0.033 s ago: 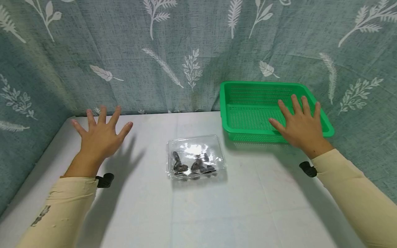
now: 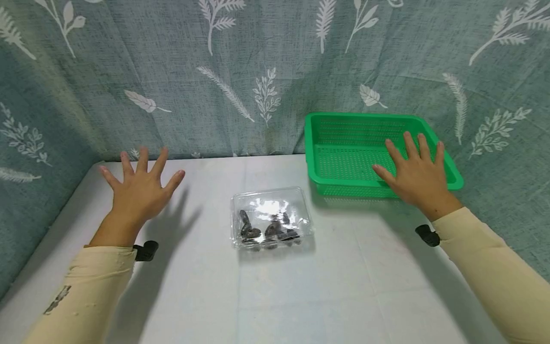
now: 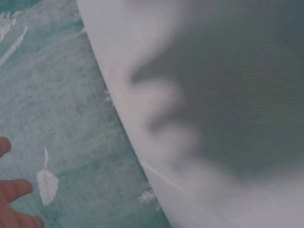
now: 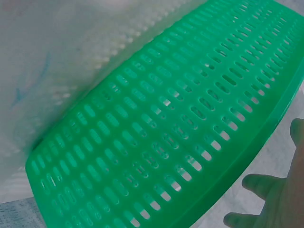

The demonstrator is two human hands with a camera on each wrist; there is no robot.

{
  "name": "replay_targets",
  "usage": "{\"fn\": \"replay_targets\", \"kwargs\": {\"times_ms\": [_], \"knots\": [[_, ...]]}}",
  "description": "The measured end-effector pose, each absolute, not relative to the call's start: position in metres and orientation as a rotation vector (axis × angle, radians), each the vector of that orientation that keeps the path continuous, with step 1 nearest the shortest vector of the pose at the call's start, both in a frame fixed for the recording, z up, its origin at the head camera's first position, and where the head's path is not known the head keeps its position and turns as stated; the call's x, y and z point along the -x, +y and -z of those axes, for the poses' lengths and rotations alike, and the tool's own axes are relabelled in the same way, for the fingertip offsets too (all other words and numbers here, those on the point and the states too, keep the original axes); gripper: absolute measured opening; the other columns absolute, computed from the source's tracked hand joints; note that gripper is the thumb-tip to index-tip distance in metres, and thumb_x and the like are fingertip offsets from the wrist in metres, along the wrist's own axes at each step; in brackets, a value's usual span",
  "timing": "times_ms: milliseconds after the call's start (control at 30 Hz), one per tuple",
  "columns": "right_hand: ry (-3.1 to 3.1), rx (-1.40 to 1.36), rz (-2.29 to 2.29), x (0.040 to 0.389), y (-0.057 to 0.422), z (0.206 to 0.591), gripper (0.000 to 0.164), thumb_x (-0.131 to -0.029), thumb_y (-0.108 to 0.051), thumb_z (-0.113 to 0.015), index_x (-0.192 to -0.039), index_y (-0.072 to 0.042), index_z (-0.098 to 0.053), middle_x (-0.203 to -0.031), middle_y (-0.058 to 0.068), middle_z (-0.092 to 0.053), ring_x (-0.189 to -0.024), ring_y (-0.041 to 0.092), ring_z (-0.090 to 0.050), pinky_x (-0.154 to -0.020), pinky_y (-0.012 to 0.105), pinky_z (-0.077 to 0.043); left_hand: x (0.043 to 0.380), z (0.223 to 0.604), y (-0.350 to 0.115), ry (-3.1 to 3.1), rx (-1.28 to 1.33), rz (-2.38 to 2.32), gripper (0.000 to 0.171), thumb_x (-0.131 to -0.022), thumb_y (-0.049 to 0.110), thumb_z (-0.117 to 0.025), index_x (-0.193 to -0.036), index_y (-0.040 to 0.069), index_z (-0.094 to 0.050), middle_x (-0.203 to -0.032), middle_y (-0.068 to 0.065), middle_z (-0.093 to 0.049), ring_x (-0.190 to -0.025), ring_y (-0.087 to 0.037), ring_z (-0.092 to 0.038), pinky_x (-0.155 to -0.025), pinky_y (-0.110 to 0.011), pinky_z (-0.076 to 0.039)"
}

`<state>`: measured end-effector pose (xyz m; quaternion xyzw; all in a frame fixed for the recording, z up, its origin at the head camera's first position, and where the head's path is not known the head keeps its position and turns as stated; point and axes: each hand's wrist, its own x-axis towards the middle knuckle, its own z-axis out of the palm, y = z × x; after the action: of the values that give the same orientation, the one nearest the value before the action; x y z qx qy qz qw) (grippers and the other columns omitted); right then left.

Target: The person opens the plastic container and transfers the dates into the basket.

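Observation:
My left hand [image 2: 138, 196] hovers over the left part of the table, fingers straight and spread, its shadow falling beside it. Nothing is in it. My right hand [image 2: 417, 177] is also spread wide and holds nothing, in front of and above the right end of a green plastic basket [image 2: 343, 186]. Whether it touches the rim cannot be told. Between the hands lies a clear plastic clamshell box [image 2: 279, 198], which looks closed, with several dark brown, elongated pieces [image 2: 275, 230] inside; glare hides part of them. Fingertips [image 3: 16, 189] show in the left wrist view, and the slotted basket wall [image 4: 156, 128] in the right.
A white cloth [image 2: 279, 301] covers the table. Behind and at both sides hangs a blue-green curtain [image 2: 172, 62] with white leaf prints, close against the table's back edge. The basket stands at the back right, near the curtain. Each wrist wears a small black device [image 2: 146, 250].

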<state>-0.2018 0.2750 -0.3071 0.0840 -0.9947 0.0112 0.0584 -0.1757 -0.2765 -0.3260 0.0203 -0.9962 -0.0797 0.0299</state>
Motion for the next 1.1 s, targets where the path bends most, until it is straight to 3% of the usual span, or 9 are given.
{"fn": "replay_targets", "kwargs": {"times_ms": [333, 500, 567, 633, 767, 867, 967, 1100], "knots": [[-3.028, -0.269, -0.016, 0.199, 0.269, 0.307, 0.079, -0.101, -0.069, -0.026, -0.162, -0.019, -0.016, -0.166, 0.026, -0.003, -0.151, 0.052, 0.001, -0.115, 0.077, 0.006, 0.176, 0.327, -0.277, -3.100, -0.040, 0.231, 0.087, -0.094, 0.080, -0.017, -0.162, 0.027, -0.001, -0.163, -0.030, 0.006, -0.144, -0.058, 0.020, -0.101, -0.081, 0.024], [-2.929, -0.345, -0.076, 0.195, 0.257, 0.309, 0.075, -0.102, -0.062, -0.039, -0.161, -0.019, -0.021, -0.165, 0.026, -0.011, -0.151, 0.050, -0.006, -0.116, 0.076, -0.002, 0.170, 0.322, -0.267, -3.074, -0.012, 0.223, 0.087, -0.094, 0.079, -0.019, -0.162, 0.027, -0.005, -0.165, -0.028, 0.002, -0.146, -0.056, 0.017, -0.104, -0.080, 0.022], [-2.802, -0.431, -0.198, 0.189, 0.246, 0.310, 0.069, -0.101, -0.051, -0.051, -0.157, -0.015, -0.032, -0.162, 0.026, -0.021, -0.150, 0.049, -0.015, -0.116, 0.074, -0.012, 0.163, 0.321, -0.254, -3.021, 0.040, 0.248, 0.082, -0.097, 0.073, -0.029, -0.162, 0.025, -0.013, -0.165, -0.026, -0.008, -0.151, -0.053, 0.005, -0.110, -0.080, 0.013], [-2.633, -0.544, -0.363, 0.181, 0.228, 0.313, 0.059, -0.100, -0.037, -0.059, -0.149, -0.009, -0.044, -0.155, 0.026, -0.035, -0.144, 0.048, -0.028, -0.114, 0.069, -0.024, 0.153, 0.322, -0.238, -2.929, 0.149, 0.307, 0.073, -0.100, 0.061, -0.043, -0.158, 0.020, -0.028, -0.162, -0.025, -0.024, -0.150, -0.049, -0.014, -0.115, -0.077, -0.003], [-2.293, -0.779, -0.733, 0.155, 0.182, 0.322, 0.039, -0.099, -0.025, -0.058, -0.128, 0.001, -0.061, -0.131, 0.024, -0.057, -0.123, 0.042, -0.049, -0.103, 0.054, -0.040, 0.129, 0.334, -0.200, -2.753, 0.478, 0.430, 0.054, -0.096, 0.038, -0.064, -0.141, 0.013, -0.053, -0.147, -0.019, -0.049, -0.137, -0.042, -0.043, -0.111, -0.067, -0.032], [-2.122, -0.924, -0.936, 0.132, 0.149, 0.331, 0.033, -0.100, -0.023, -0.055, -0.116, 0.003, -0.066, -0.114, 0.019, -0.064, -0.109, 0.034, -0.057, -0.097, 0.036, -0.046, 0.113, 0.345, -0.177, -2.675, 0.735, 0.459, 0.043, -0.092, 0.035, -0.070, -0.129, 0.014, -0.061, -0.140, -0.013, -0.055, -0.132, -0.036, -0.049, -0.108, -0.059, -0.039], [-2.062, -1.069, -1.132, 0.113, 0.124, 0.344, 0.019, -0.095, -0.009, -0.058, -0.107, 0.002, -0.069, -0.097, 0.011, -0.068, -0.089, 0.020, -0.060, -0.082, 0.020, -0.050, 0.102, 0.355, -0.166, -2.605, 0.903, 0.446, 0.028, -0.088, 0.030, -0.076, -0.109, 0.016, -0.065, -0.128, -0.007, -0.061, -0.125, -0.031, -0.056, -0.103, -0.053, -0.046], [-2.192, -1.197, -1.445, 0.093, 0.096, 0.365, 0.016, -0.092, 0.003, -0.062, -0.103, -0.003, -0.070, -0.082, 0.003, -0.066, -0.069, 0.004, -0.056, -0.060, 0.014, -0.051, 0.097, 0.364, -0.165, -2.563, 0.985, 0.447, 0.024, -0.082, 0.025, -0.083, -0.091, 0.017, -0.062, -0.116, -0.002, -0.062, -0.114, -0.027, -0.060, -0.097, -0.047, -0.051]]}}
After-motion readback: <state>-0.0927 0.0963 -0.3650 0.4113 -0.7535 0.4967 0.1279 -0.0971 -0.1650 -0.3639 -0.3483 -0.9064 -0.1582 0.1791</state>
